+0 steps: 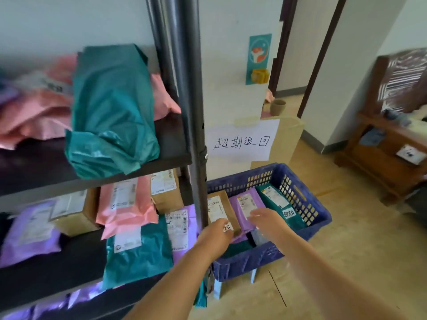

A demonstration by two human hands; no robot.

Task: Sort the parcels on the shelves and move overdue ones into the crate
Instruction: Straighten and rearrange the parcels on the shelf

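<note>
- Here, your left hand (216, 235) sits at the near corner of the brown box parcel (218, 204), which lies inside the blue crate (245, 262). The fingers bend over its edge, but this angle does not show whether they grip it.
- Your right hand (265, 221) reaches in with fingers (254, 214) stretched out and loose, tips on the purple parcel (246, 203) just beside the box.
- A teal parcel (275, 199) lies next to it, toward the crate's right wall.
</note>
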